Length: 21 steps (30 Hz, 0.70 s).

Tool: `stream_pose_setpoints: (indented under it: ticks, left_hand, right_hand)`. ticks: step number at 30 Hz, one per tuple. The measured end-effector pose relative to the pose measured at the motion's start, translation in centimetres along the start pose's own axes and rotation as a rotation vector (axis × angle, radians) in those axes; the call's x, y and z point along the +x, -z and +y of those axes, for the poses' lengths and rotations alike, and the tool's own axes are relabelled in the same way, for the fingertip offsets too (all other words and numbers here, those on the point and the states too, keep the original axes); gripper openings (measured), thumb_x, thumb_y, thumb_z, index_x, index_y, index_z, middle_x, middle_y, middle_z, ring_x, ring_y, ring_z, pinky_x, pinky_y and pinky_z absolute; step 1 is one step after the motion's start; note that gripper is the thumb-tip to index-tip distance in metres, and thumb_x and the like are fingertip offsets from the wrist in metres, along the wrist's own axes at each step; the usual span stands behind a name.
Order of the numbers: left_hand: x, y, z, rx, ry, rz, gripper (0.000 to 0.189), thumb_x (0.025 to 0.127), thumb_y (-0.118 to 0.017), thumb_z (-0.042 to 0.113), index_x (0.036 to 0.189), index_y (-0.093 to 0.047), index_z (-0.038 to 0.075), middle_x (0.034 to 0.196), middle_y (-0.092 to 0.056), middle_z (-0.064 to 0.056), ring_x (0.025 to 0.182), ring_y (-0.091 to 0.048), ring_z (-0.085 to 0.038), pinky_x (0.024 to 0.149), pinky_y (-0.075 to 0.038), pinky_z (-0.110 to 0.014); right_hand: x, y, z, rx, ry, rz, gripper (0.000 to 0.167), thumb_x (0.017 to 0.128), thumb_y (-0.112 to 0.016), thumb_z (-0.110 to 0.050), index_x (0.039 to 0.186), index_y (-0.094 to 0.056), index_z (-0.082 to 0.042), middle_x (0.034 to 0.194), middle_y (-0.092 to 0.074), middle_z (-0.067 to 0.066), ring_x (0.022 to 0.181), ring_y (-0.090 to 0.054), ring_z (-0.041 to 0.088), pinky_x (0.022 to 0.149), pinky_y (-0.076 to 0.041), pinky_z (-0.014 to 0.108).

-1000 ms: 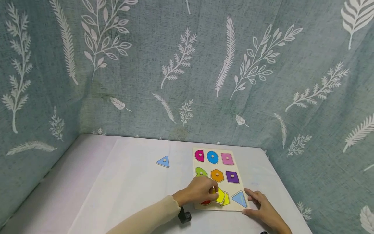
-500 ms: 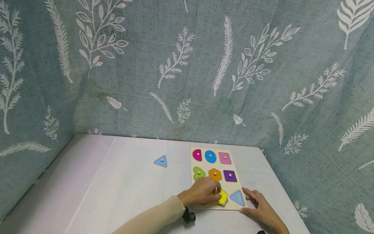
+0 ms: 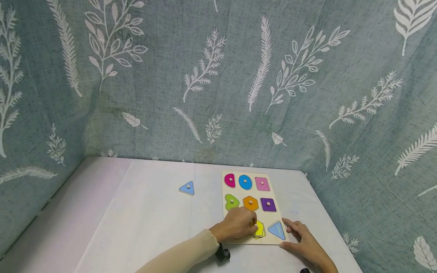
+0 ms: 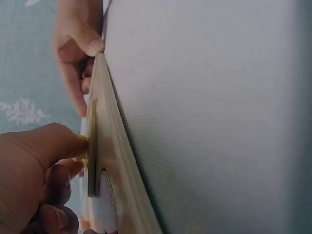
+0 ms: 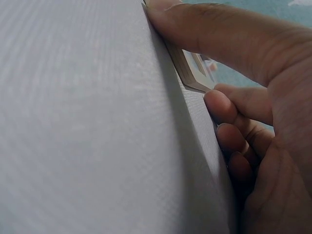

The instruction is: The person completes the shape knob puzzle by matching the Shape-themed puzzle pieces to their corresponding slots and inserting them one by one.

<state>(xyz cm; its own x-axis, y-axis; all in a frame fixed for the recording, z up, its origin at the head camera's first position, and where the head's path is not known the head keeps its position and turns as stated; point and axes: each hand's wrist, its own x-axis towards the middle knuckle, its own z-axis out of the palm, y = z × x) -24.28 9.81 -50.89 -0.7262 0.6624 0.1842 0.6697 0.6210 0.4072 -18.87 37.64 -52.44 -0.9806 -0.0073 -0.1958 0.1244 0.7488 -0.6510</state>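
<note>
A yellow pentagon puzzle piece [image 3: 259, 229] is pinched by my left hand [image 3: 238, 223] low over the pale wooden puzzle board [image 3: 269, 240]. It sits slightly askew over its yellow recess, whose rim shows below it. In the left wrist view the piece [image 4: 91, 161] is raised and tilted against the board's face. My right hand [image 3: 305, 242] holds the board's near right corner, thumb at the front and index finger along the right edge. Next to that hand is a blue triangle recess [image 3: 277, 230]. My left hand hides the board's near left part.
The blue triangle piece [image 3: 187, 187] lies on the white table [image 3: 153, 212], left of the board. Knobbed pieces fill the upper rows, among them a green heart [image 3: 231, 201], an orange hexagon [image 3: 250, 203] and a purple square [image 3: 268, 204]. A patterned cloth [image 3: 232, 106] stands behind.
My left hand has shifted the yellow pentagon slightly right, so it covers more of its recess. The right hand keeps its place at the board. The head view has shifted a little.
</note>
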Motion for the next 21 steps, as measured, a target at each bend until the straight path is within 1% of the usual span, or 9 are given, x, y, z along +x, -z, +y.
stream_pose_setpoints:
  ticks: [5, 12, 16, 19, 21]
  left_hand:
    - [0.05, -0.24, 0.23, 0.001, -0.004, 0.008, 0.013, 0.091, -0.075, 0.025, 0.09, -0.076, 0.012, 0.061, -0.051, 0.012, 0.053, -0.044, -0.004, 0.049, -0.034, -0.018]
    - [0.2, -0.13, 0.72, 0.027, 0.009, 0.015, 0.013, 0.09, -0.075, 0.024, 0.083, -0.072, 0.014, 0.062, -0.053, 0.012, 0.055, -0.046, -0.004, 0.053, -0.038, -0.017]
    - [0.19, -0.26, 0.9, 0.033, 0.017, 0.02, 0.015, 0.088, -0.075, 0.024, 0.079, -0.069, 0.014, 0.061, -0.05, 0.012, 0.053, -0.045, -0.005, 0.051, -0.037, -0.019]
    - [0.12, -0.45, 0.95, 0.045, 0.022, 0.02, 0.015, 0.088, -0.075, 0.024, 0.079, -0.069, 0.014, 0.061, -0.051, 0.011, 0.052, -0.044, -0.005, 0.05, -0.037, -0.019]
    - [0.11, -0.51, 0.98, 0.046, 0.033, 0.014, 0.014, 0.089, -0.075, 0.025, 0.081, -0.071, 0.014, 0.063, -0.054, 0.011, 0.054, -0.046, -0.004, 0.052, -0.038, -0.018]
  right_hand:
    - [-0.08, 0.02, -0.07, -0.001, -0.004, 0.001, 0.089, 0.073, -0.092, -0.039, 0.149, -0.054, -0.011, 0.104, -0.047, 0.002, 0.102, -0.04, 0.02, 0.088, -0.04, 0.037]
    - [-0.07, 0.23, -0.3, -0.028, 0.002, 0.006, 0.089, 0.075, -0.091, -0.043, 0.149, -0.054, -0.01, 0.103, -0.048, 0.001, 0.101, -0.041, 0.021, 0.091, -0.042, 0.04]
    - [-0.13, 0.19, -0.31, -0.025, 0.001, 0.005, 0.089, 0.075, -0.091, -0.042, 0.149, -0.054, -0.009, 0.102, -0.047, 0.002, 0.101, -0.041, 0.021, 0.09, -0.041, 0.039]
    - [-0.16, 0.09, -0.28, -0.02, -0.002, 0.003, 0.09, 0.074, -0.091, -0.043, 0.149, -0.054, -0.01, 0.103, -0.047, 0.002, 0.101, -0.04, 0.021, 0.088, -0.04, 0.039]
    - [-0.18, 0.04, -0.25, -0.027, -0.002, 0.006, 0.09, 0.074, -0.091, -0.043, 0.149, -0.054, -0.01, 0.103, -0.047, 0.001, 0.101, -0.04, 0.021, 0.088, -0.041, 0.038]
